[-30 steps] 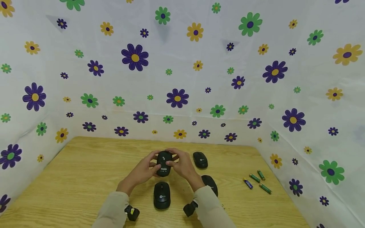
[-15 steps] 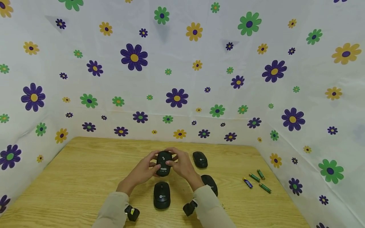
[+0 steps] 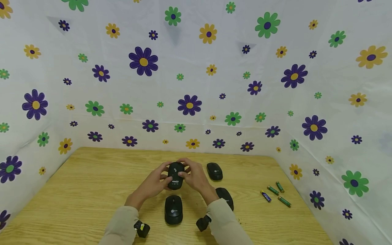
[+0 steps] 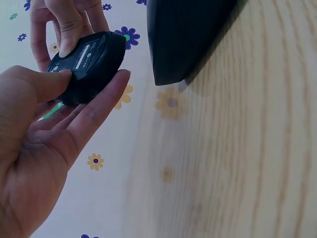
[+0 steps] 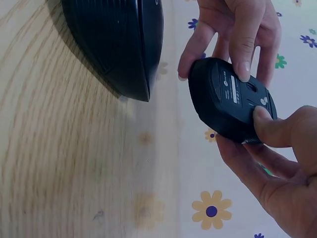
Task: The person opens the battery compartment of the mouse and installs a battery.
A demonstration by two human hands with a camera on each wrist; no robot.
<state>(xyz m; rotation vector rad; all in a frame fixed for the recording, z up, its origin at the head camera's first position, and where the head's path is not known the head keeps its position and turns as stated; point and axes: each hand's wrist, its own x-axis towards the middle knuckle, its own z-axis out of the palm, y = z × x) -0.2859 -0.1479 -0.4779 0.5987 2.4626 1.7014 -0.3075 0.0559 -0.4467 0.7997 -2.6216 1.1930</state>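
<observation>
A black computer mouse is held up between both hands, its underside with a white label facing me. My left hand grips its left side, thumb on the underside and fingers beneath. From the other side my right hand grips it, thumb also pressed on the underside. Both wrist views show the same mouse tilted, fingers curled round its edges. Just below the hands, a second black mouse sits upright on the table. Its top shell faces up.
Another mouse lies right of the hands, and one more mouse is partly behind the right forearm. Several batteries lie at the right, among them a green battery and a blue one. Flowered sheeting surrounds the wooden table.
</observation>
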